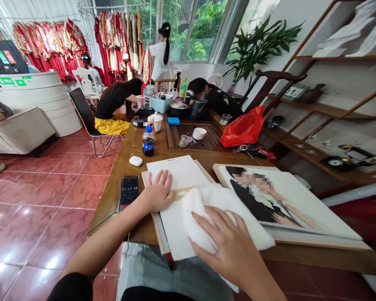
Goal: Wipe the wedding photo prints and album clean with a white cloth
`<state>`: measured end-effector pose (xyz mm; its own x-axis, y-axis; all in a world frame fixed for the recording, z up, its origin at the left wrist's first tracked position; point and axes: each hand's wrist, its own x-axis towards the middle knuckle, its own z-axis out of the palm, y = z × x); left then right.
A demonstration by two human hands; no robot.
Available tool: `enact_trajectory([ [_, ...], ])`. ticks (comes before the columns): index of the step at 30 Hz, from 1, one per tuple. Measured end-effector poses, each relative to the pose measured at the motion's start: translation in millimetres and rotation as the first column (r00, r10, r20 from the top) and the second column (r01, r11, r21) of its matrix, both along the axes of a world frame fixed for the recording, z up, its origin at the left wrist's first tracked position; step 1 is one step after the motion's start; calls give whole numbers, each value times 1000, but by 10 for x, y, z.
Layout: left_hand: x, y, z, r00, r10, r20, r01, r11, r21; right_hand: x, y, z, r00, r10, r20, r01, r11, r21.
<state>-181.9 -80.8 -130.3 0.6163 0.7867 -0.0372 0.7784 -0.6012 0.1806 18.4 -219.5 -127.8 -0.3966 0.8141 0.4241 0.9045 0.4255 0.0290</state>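
- White terry cloth lies bunched over a white paper sheet, on a wood-edged board at the near edge of the wooden table. Its far side touches a framed portrait.
- Right hand: spread flat on the cloth and pressing down; not clenched, no pinch.
- Left hand: open, fingers splayed on the sheet, grasping nothing.
- Technique: sound. One palm pins the sheet against creep, while the other bears evenly through the soft cloth rather than through the fingertips.
- Markings: the phone displays 27:58 and the shelf placard reads 01. The plastic bottle carries a blue label, brand illegible. Print at the top of the sheet is too small to read.
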Motion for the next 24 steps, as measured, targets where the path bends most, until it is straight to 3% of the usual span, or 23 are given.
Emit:
enact_trajectory([
  [6, -18, 5, 0, 1000, -14, -26, 14, 1000, 19, -286, -105, 80, 969, 243, -46, -248, 947, -204],
  [9, -15, 2, 6, 1000, -9, -18, 9, 1000, 13, -202, -76, 50, 981, 188, -48, -193, 971, -144],
  [12, -2, -1, 11, 1000, -2, -4, 2, 1000, 2, 4, -6, -3, 999, 40, -13, -41, 999, -33],
  [15, 6, 1, 11, 1000, 0, -3, -1, 1000, -13, 195, 52, -31, 993, -116, 35, 113, 992, 60],
  [17, 8, 3, 9, 1000, 2, -6, -2, 1000, -19, 253, 67, -33, 986, -156, 54, 151, 984, 96],
  [20, 7, 2, 5, 1000, 0, -11, 0, 1000, -12, 194, 53, -28, 994, -102, 43, 99, 993, 70],
  [24, -1, 6, 14, 1000, -2, -22, 3, 1000, 13, -112, -14, -10, 998, 51, -45, -53, 998, -40],
])
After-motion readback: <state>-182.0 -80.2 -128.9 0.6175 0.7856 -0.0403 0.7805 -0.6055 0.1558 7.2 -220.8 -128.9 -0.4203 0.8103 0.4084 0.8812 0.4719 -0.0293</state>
